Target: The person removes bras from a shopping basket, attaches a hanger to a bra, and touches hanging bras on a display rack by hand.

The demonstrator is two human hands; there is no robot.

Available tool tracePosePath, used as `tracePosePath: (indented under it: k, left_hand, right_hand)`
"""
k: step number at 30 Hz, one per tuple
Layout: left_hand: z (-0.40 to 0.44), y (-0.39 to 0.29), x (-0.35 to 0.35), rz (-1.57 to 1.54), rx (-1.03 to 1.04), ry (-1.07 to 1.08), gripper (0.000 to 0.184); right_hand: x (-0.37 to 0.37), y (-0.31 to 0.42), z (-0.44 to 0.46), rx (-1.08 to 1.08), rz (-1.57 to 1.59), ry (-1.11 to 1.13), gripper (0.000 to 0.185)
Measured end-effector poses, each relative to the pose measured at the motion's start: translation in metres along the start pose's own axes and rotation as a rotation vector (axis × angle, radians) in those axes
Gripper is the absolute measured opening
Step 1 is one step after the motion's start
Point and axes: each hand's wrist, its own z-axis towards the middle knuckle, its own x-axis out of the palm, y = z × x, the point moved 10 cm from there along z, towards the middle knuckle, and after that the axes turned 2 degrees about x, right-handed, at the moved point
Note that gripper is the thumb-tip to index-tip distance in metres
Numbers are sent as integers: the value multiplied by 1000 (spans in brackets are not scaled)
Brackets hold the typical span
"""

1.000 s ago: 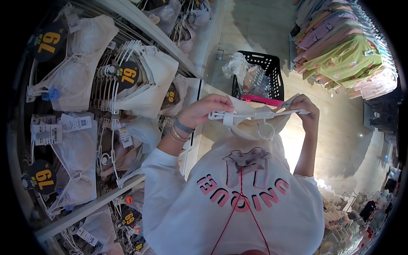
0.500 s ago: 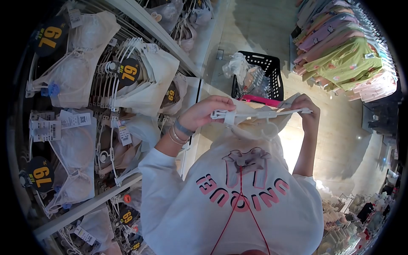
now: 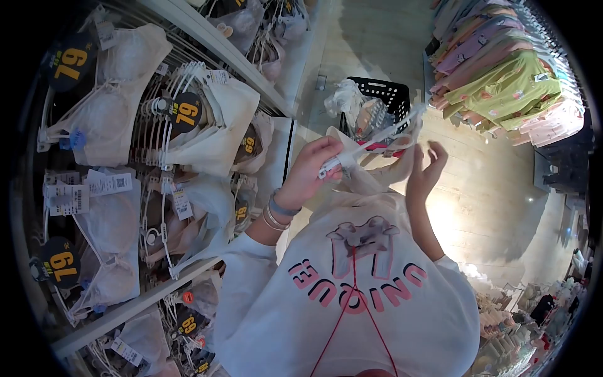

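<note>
My left hand (image 3: 308, 169) is closed around one end of a white plastic hanger (image 3: 329, 167) with a pale cream bra (image 3: 363, 178) on it. The bra hangs in front of my chest, and its thin straps, blurred, stick up toward the right. My right hand (image 3: 426, 173) is raised beside the bra's right side with its fingers apart. It grips nothing that I can see; whether it brushes the fabric I cannot tell.
Racks of bras (image 3: 107, 220) on hangers with price discs fill the left side. Ahead on the floor stands a black basket (image 3: 394, 94) containing clear-wrapped items. Hanging pastel clothes (image 3: 509, 94) line the far right, with more garments (image 3: 502, 327) at lower right.
My right hand has let go of the hanger's right end and opened. The hanger has turned in my left hand, and the bra's straps have swung upward.
</note>
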Motion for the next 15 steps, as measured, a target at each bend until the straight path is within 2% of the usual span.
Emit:
tracePosePath:
  k: [1,3,5,8,11,15]
  left_hand:
    - [-1,-4,2,53,70,-39,13]
    - [-2,-6,6,100,176,-82,14]
    - [-1,-3,11,86,248,-89,15]
    - [0,3,7,82,320,-148,19]
    - [-2,5,-5,157,376,-262,20]
    - [-5,13,-4,117,355,-279,21]
  right_hand:
    - [8,15,-12,-69,12,43,35]
    - [53,59,-31,-252,18,471,24]
    - [78,91,-40,-242,83,596,18]
    - [108,56,-51,299,444,769,18]
    - [115,59,-56,451,559,858,17]
    - [115,54,-58,480,597,860,18]
